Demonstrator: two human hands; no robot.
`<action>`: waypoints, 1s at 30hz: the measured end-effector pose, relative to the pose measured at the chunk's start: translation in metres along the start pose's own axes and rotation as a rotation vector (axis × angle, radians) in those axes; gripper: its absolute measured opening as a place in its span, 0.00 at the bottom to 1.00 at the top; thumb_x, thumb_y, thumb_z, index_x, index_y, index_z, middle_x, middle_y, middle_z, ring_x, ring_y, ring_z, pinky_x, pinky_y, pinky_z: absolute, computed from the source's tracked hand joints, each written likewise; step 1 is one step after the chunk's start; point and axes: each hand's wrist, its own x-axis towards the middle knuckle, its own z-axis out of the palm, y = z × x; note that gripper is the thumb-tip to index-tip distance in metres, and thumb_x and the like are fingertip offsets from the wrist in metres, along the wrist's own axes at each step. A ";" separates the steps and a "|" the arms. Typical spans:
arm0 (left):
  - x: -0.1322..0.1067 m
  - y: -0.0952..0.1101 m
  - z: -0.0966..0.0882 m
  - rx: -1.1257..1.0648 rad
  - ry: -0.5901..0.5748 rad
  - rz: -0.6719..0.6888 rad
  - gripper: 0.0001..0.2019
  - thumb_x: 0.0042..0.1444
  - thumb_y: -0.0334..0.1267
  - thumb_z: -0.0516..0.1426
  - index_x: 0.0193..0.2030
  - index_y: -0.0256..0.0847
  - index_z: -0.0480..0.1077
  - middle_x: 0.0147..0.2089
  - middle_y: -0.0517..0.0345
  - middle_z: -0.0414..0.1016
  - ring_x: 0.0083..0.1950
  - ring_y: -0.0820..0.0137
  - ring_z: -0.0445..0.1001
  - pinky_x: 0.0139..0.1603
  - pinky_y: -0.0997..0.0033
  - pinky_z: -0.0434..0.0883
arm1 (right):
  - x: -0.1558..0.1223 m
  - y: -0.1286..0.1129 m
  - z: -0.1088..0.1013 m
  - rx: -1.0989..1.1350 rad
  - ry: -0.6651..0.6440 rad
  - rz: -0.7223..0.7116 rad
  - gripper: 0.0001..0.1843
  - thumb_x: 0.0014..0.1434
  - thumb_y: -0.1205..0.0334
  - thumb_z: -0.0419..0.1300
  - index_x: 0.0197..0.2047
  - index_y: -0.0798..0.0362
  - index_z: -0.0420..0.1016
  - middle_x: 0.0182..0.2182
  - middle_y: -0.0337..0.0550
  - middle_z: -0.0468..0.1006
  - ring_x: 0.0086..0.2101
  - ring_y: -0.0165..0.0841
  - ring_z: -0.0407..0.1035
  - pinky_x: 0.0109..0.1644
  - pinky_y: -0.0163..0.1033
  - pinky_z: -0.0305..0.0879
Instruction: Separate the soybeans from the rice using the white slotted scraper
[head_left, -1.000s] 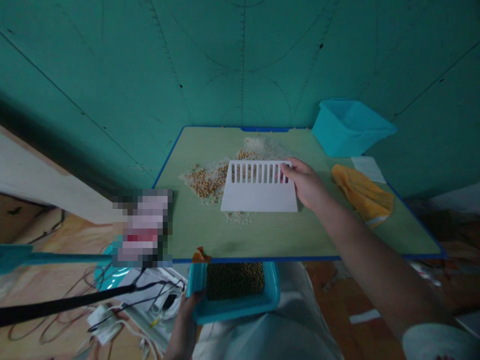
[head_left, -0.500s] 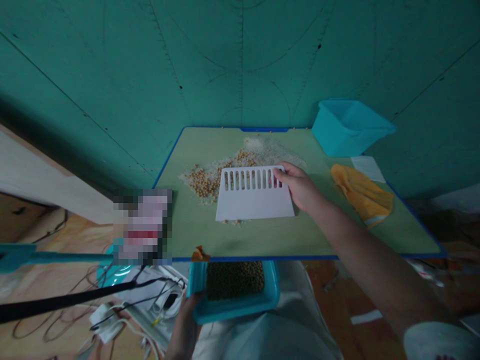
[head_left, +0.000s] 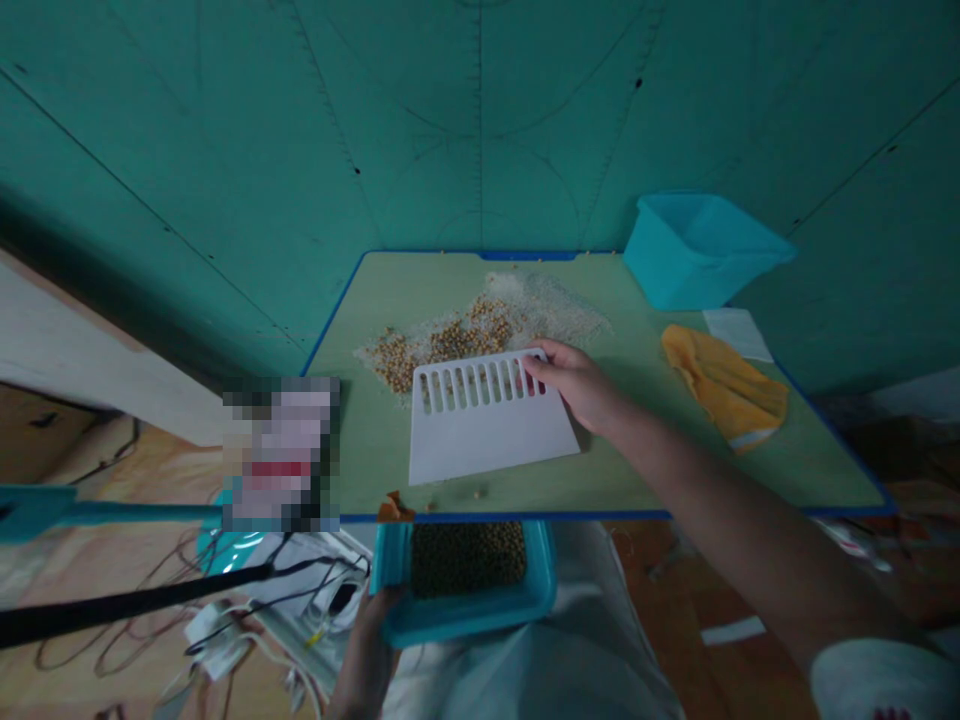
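Observation:
My right hand [head_left: 574,385] grips the upper right corner of a white slotted plastic scraper [head_left: 487,435], which stands tilted on the table, its lower edge towards me. Behind it lies a spread of tan soybeans [head_left: 457,338] mixed with white grains [head_left: 551,305] that look like rice. A few loose beans are in front of the scraper, near the table's front edge. My left hand [head_left: 371,630] is closed on the left side of a blue plastic tub [head_left: 465,620], held against the front edge below the tabletop. Dark green and tan beans [head_left: 469,560] lie in the tub.
An empty-looking turquoise bin [head_left: 701,255] stands at the back right. Before it lie an orange cloth [head_left: 724,385] and a white sheet [head_left: 739,333]. A brown scrap [head_left: 395,507] sits at the table's front edge. Cables and a power strip [head_left: 277,630] cover the floor at left.
My right hand has drawn the scraper towards me and a little left, turning it slightly. Loose beans have shifted closer to the front edge. The left hand and tub are nearly still.

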 end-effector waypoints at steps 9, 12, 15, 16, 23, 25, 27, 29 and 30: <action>0.006 -0.007 -0.004 -0.012 0.013 0.011 0.13 0.33 0.37 0.65 0.30 0.43 0.80 0.32 0.54 0.84 0.54 0.43 0.70 0.50 0.50 0.71 | -0.002 -0.007 -0.002 0.052 0.047 0.039 0.11 0.50 0.54 0.61 0.30 0.52 0.66 0.20 0.33 0.67 0.22 0.27 0.59 0.29 0.35 0.54; 0.006 -0.009 -0.004 -0.038 0.025 0.028 0.13 0.36 0.35 0.63 0.34 0.42 0.79 0.31 0.55 0.84 0.54 0.45 0.71 0.49 0.51 0.72 | -0.003 -0.008 -0.003 0.047 0.018 0.040 0.11 0.50 0.55 0.61 0.30 0.52 0.65 0.21 0.32 0.68 0.22 0.27 0.60 0.28 0.35 0.54; 0.006 -0.010 -0.004 -0.056 0.019 0.024 0.15 0.36 0.34 0.62 0.36 0.42 0.78 0.30 0.54 0.84 0.53 0.45 0.72 0.48 0.51 0.72 | -0.004 -0.010 -0.002 0.028 -0.017 0.048 0.11 0.49 0.55 0.61 0.30 0.52 0.66 0.21 0.32 0.68 0.22 0.26 0.60 0.28 0.34 0.54; 0.007 -0.010 -0.004 -0.054 0.014 0.024 0.16 0.36 0.34 0.62 0.36 0.42 0.78 0.30 0.54 0.84 0.52 0.45 0.73 0.47 0.50 0.73 | -0.004 -0.011 -0.002 0.018 -0.023 0.054 0.10 0.49 0.56 0.61 0.30 0.53 0.66 0.21 0.32 0.68 0.22 0.26 0.59 0.28 0.34 0.54; 0.010 -0.014 -0.011 0.045 0.002 0.087 0.18 0.33 0.35 0.63 0.37 0.44 0.76 0.27 0.59 0.82 0.44 0.49 0.77 0.38 0.56 0.74 | -0.006 -0.012 -0.001 -0.038 -0.072 0.093 0.10 0.49 0.56 0.61 0.29 0.52 0.66 0.21 0.33 0.70 0.21 0.26 0.61 0.27 0.34 0.55; 0.009 -0.015 -0.013 0.044 -0.011 0.089 0.18 0.34 0.34 0.62 0.37 0.42 0.76 0.28 0.59 0.82 0.43 0.52 0.77 0.37 0.59 0.74 | -0.006 -0.010 -0.002 -0.036 -0.083 0.091 0.10 0.50 0.56 0.62 0.29 0.52 0.66 0.22 0.33 0.70 0.22 0.26 0.61 0.27 0.34 0.56; 0.007 -0.014 -0.013 0.036 -0.041 0.081 0.16 0.35 0.34 0.61 0.36 0.41 0.77 0.28 0.59 0.82 0.43 0.53 0.77 0.37 0.60 0.73 | -0.006 -0.008 -0.004 -0.034 -0.097 0.106 0.10 0.51 0.56 0.62 0.31 0.52 0.66 0.23 0.34 0.72 0.22 0.26 0.62 0.27 0.34 0.56; 0.005 -0.011 -0.012 0.038 -0.058 0.074 0.15 0.35 0.34 0.61 0.34 0.41 0.77 0.27 0.59 0.82 0.42 0.53 0.77 0.37 0.61 0.72 | -0.007 -0.008 -0.006 -0.050 -0.125 0.126 0.10 0.52 0.57 0.61 0.32 0.52 0.67 0.23 0.34 0.73 0.22 0.26 0.63 0.27 0.34 0.57; 0.003 -0.010 -0.010 0.043 -0.060 0.072 0.15 0.35 0.34 0.61 0.35 0.41 0.77 0.26 0.59 0.81 0.41 0.53 0.77 0.37 0.61 0.72 | -0.007 -0.009 -0.007 -0.065 -0.146 0.135 0.09 0.52 0.57 0.61 0.33 0.52 0.67 0.23 0.34 0.73 0.23 0.26 0.64 0.28 0.34 0.57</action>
